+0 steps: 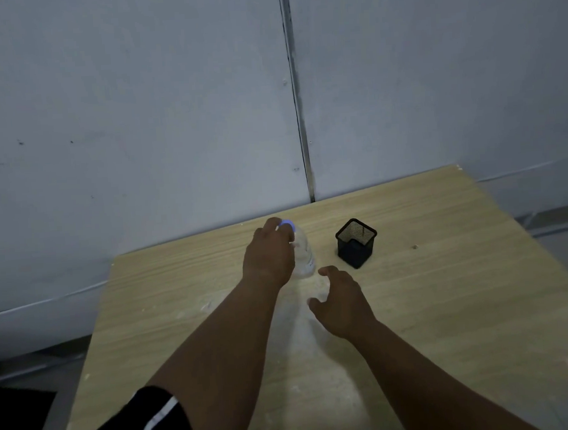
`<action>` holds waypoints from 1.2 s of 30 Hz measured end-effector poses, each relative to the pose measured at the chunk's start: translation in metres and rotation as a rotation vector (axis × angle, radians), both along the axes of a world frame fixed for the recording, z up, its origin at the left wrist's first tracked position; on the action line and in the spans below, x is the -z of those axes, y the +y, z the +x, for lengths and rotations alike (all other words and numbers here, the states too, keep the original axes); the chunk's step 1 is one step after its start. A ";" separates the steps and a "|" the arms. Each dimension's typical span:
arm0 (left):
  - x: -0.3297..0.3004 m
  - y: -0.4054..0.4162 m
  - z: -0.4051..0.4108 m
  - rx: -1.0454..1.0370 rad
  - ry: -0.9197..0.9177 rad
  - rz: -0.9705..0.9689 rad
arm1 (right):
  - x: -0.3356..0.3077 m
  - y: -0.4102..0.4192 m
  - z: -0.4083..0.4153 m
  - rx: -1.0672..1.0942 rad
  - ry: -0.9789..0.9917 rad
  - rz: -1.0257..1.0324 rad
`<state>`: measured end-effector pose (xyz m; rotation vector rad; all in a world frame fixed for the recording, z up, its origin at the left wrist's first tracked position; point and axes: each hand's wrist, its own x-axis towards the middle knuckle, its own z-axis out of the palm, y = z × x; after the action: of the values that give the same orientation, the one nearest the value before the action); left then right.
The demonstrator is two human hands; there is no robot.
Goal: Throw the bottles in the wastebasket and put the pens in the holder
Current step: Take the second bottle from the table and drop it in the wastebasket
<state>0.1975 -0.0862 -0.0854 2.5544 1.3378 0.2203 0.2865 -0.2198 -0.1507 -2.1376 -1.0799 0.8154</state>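
Your left grip (pixel 270 254) wraps the clear bottle (pixel 303 253) near its blue cap, bottle upright on the tabletop (pixel 447 304). Your right grip (pixel 343 302) hovers spread, just near-right of it, with the mesh holder (pixel 356 242) beyond.

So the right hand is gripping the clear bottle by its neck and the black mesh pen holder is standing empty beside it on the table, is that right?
Not quite: the head view shows the left hand gripping the clear bottle near its neck; the right hand hovers open beside it. The black mesh pen holder does stand on the table, with no pens visible in it.
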 end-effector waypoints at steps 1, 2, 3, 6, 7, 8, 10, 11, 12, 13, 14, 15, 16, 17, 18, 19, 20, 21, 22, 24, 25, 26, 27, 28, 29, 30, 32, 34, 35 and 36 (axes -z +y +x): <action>-0.001 0.001 -0.001 0.007 -0.034 0.020 | 0.001 0.001 0.000 -0.004 0.002 -0.006; -0.002 0.001 -0.002 0.006 -0.056 0.036 | 0.002 0.001 0.000 -0.010 0.005 -0.013; -0.003 0.001 -0.002 -0.002 -0.065 0.053 | 0.003 0.002 -0.001 -0.016 0.004 -0.016; -0.005 0.000 -0.002 -0.021 -0.043 0.096 | 0.006 0.004 -0.003 -0.026 0.001 -0.023; -0.004 0.000 -0.002 -0.024 -0.058 0.095 | 0.006 0.005 -0.003 -0.027 0.000 -0.021; -0.003 -0.001 -0.002 -0.028 -0.077 0.086 | 0.007 0.005 -0.003 -0.027 0.001 -0.020; -0.002 -0.001 0.000 -0.023 -0.120 0.052 | 0.008 0.007 -0.002 -0.030 0.001 -0.019; -0.002 0.000 0.001 -0.016 -0.139 0.032 | 0.009 0.007 -0.001 -0.032 0.001 -0.018; -0.001 0.001 0.001 -0.012 -0.149 0.008 | 0.009 0.007 -0.001 -0.035 0.002 -0.019; -0.002 0.001 0.001 -0.010 -0.159 -0.021 | 0.010 0.008 0.000 -0.040 -0.002 -0.018; -0.002 0.002 0.000 -0.020 -0.164 -0.045 | 0.010 0.010 0.000 -0.045 -0.008 -0.017; -0.003 0.002 -0.002 -0.035 -0.172 -0.057 | 0.010 0.012 0.000 -0.050 -0.015 -0.017; -0.003 0.002 -0.006 -0.056 -0.178 -0.069 | 0.010 0.014 -0.001 -0.055 -0.020 -0.019; -0.004 0.001 -0.011 -0.081 -0.193 -0.077 | 0.009 0.017 -0.003 -0.063 -0.023 -0.023; -0.004 0.001 -0.019 -0.112 -0.216 -0.088 | 0.008 0.020 -0.006 -0.075 -0.024 -0.027; -0.005 0.001 -0.028 -0.145 -0.247 -0.095 | 0.007 0.024 -0.010 -0.088 -0.026 -0.027; -0.006 0.002 -0.039 -0.181 -0.278 -0.095 | 0.006 0.028 -0.016 -0.103 -0.027 -0.027; -0.008 0.004 -0.052 -0.216 -0.307 -0.085 | 0.005 0.033 -0.023 -0.120 -0.027 -0.025; -0.011 0.006 -0.068 -0.256 -0.336 -0.076 | 0.004 0.038 -0.033 -0.143 -0.029 -0.024; -0.018 0.009 -0.105 -0.348 -0.402 -0.055 | 0.001 0.050 -0.056 -0.207 -0.041 -0.031; -0.021 0.010 -0.127 -0.402 -0.438 -0.046 | -0.001 0.056 -0.070 -0.246 -0.048 -0.035; -0.025 0.010 -0.152 -0.459 -0.474 -0.030 | -0.003 0.061 -0.086 -0.289 -0.055 -0.034; -0.029 0.009 -0.178 -0.514 -0.508 -0.005 | -0.004 0.067 -0.103 -0.331 -0.061 -0.030; -0.031 0.008 -0.206 -0.571 -0.541 0.026 | -0.005 0.071 -0.122 -0.374 -0.066 -0.024; -0.033 0.005 -0.236 -0.630 -0.573 0.058 | -0.006 0.075 -0.142 -0.417 -0.071 -0.015; -0.034 0.002 -0.268 -0.696 -0.601 0.084 | -0.007 0.078 -0.163 -0.462 -0.075 -0.007; -0.037 -0.011 -0.332 -0.835 -0.651 0.129 | -0.009 0.082 -0.209 -0.553 -0.081 0.003; -0.040 -0.030 -0.394 -0.966 -0.696 0.161 | -0.011 0.082 -0.256 -0.632 -0.079 0.003; -0.040 -0.041 -0.425 -1.017 -0.703 0.183 | -0.011 0.081 -0.279 -0.667 -0.081 0.006; -0.038 -0.052 -0.454 -1.059 -0.704 0.211 | -0.010 0.080 -0.302 -0.699 -0.085 0.006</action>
<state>-0.2569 -0.1384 -0.0469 1.3437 2.1871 1.3234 -0.0151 -0.1396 -0.1404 -1.7935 -1.9155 1.0180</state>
